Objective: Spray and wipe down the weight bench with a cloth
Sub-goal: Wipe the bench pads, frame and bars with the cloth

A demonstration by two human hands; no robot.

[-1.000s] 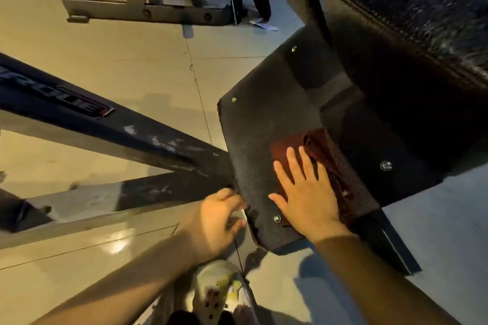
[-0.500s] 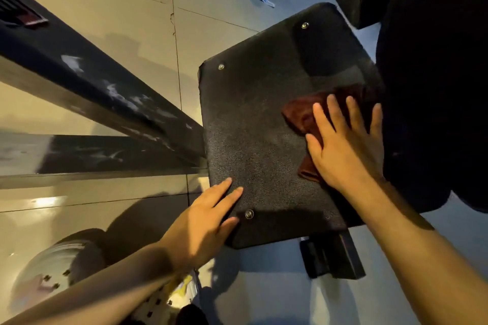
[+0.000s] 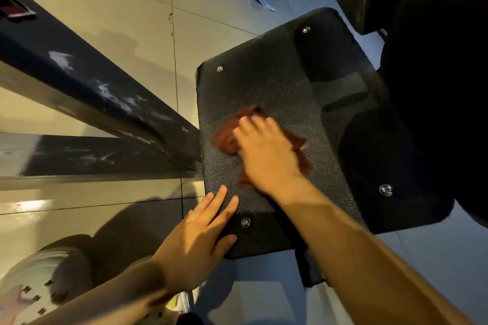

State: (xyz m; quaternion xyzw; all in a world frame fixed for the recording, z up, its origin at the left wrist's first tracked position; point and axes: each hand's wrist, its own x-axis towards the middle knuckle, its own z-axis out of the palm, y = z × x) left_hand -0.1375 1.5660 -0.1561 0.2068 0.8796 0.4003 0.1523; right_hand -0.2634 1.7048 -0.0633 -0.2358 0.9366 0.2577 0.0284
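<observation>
Flat and unclenched, the right hand point(image 3: 266, 155) presses a dark red cloth point(image 3: 227, 137) against the black panel point(image 3: 277, 87) of the weight bench, its straight fingers laid on top of the fabric rather than curled round it; hand and cloth are both smeared by motion blur, so the cloth's folds and edges are hard to read. Nearer the camera, the left hand point(image 3: 195, 240) lies open on the panel's near left corner, fingers extended, its thumb just below a round metal stud point(image 3: 245, 222). The panel has a grainy, pebbled surface, rounded corners and a shiny stud near each one. To its left a scuffed dark metal beam point(image 3: 79, 79) with pale scratches runs diagonally to the panel's edge. Beige floor tiles point(image 3: 118, 8) with thin seams lie underneath. On the right, a smooth black padded shape point(image 3: 435, 87) overlaps the panel, mostly lost in shadow and cut off by the frame.
</observation>
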